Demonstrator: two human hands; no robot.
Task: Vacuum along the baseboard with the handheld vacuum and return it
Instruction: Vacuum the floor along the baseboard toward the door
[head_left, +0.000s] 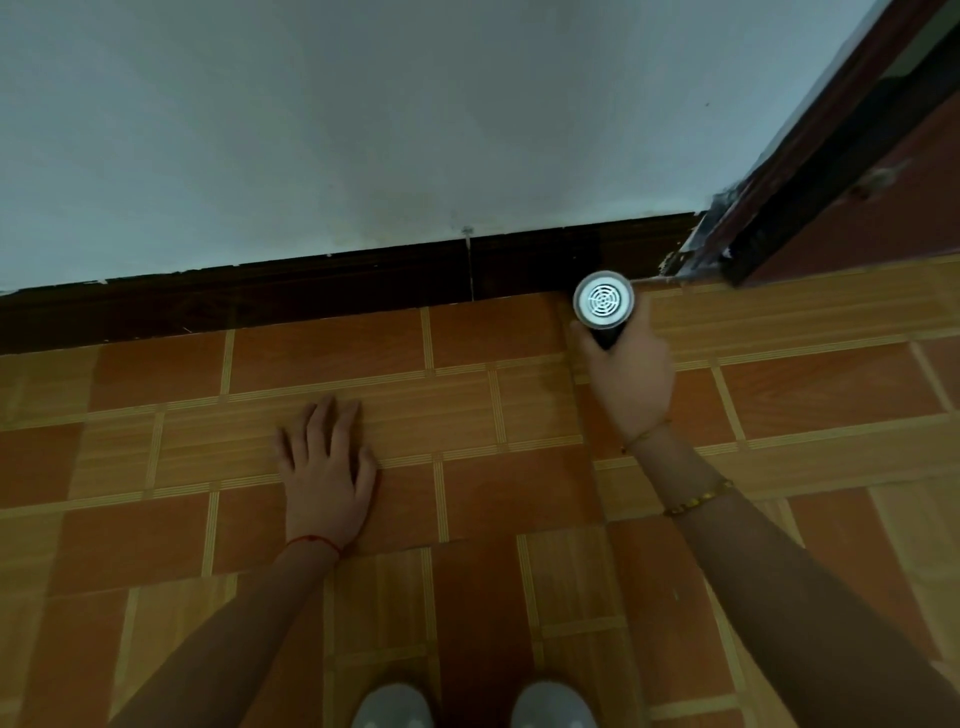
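Nearest, at the bottom edge: toes of two pale grey shoes (475, 706), side by side on the floor of orange-brown and tan wood-look tiles (156, 545). Two bare forearms reaching forward from the lower corners.

Left hand (327, 470) flat on the tiles, palm down, fingers straight and slightly spread, pointing toward the wall; grip released, nothing held. Thin red thread bracelet (314, 543) round that wrist.

Right hand (631, 374) farther forward and to the right, grip clenched round the dark barrel of the handheld vacuum with round white vented end cap (604, 304). Gold bead bracelet (698, 500) on the right forearm, a thinner gold cord (647, 434) at the wrist.

Vacuum seen almost end-on, the vented cap facing the camera, the body pointing down and away toward the junction of floor and wall; nozzle hidden behind the cap, so contact with the floor cannot be told. Cap overlapping the lower edge of the dark brown wooden baseboard (260, 296), near its right end.

Beyond, baseboard running along the foot of the pale blue-grey painted wall (363, 119), with a vertical seam left of the vacuum and chipped paint along its top edge. Far right: dark reddish-brown door frame (831, 156) rising at a slant, just beside the baseboard's end.
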